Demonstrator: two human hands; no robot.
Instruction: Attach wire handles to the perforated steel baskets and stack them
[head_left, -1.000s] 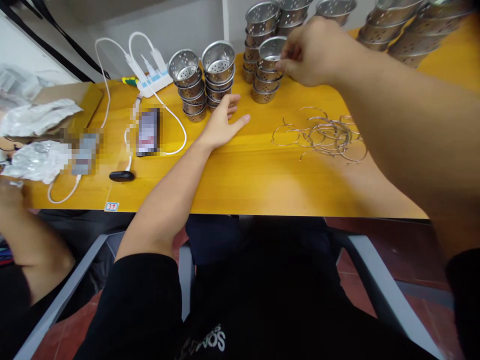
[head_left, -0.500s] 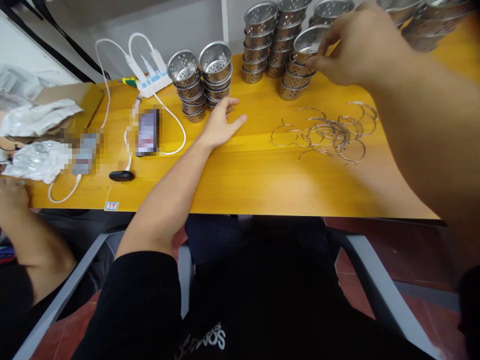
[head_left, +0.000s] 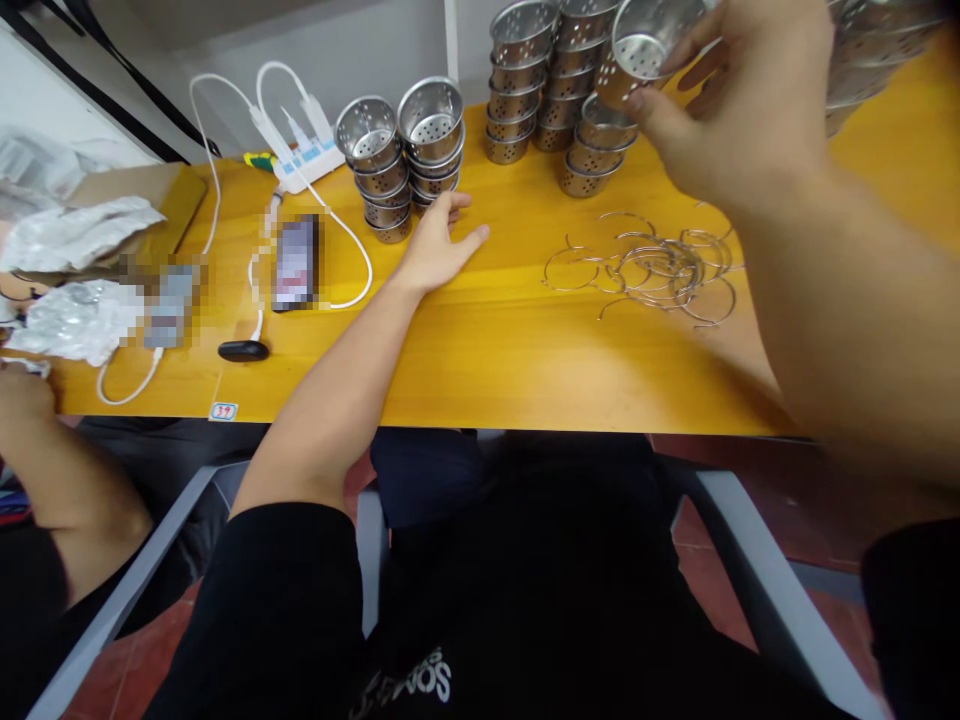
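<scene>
My right hand [head_left: 720,100] grips a perforated metal cup [head_left: 641,50] by its side, fingers partly hidden behind my hand. The cup is tilted, its inside turned towards me, just above a short stack of like cups [head_left: 591,165]. My left hand [head_left: 442,245] rests on the table with fingers apart and holds nothing. Beside its fingertips stand two stacks of perforated cups, a left stack [head_left: 382,180] and a right stack [head_left: 433,135]. A loose tangle of thin metal wire hoops [head_left: 652,270] lies on the table between my hands.
Taller cup stacks [head_left: 514,90] stand along the wall, with more cups [head_left: 874,60] at far right. On the yellow table [head_left: 510,370] are a phone [head_left: 295,263], a white power strip [head_left: 307,165] with cables and a black oval object [head_left: 244,351]. A co-worker's arm [head_left: 67,470] shows at left.
My right hand has lifted the top cup off the short stack, moving it up and slightly right and tilting it. My left hand has hardly moved.
</scene>
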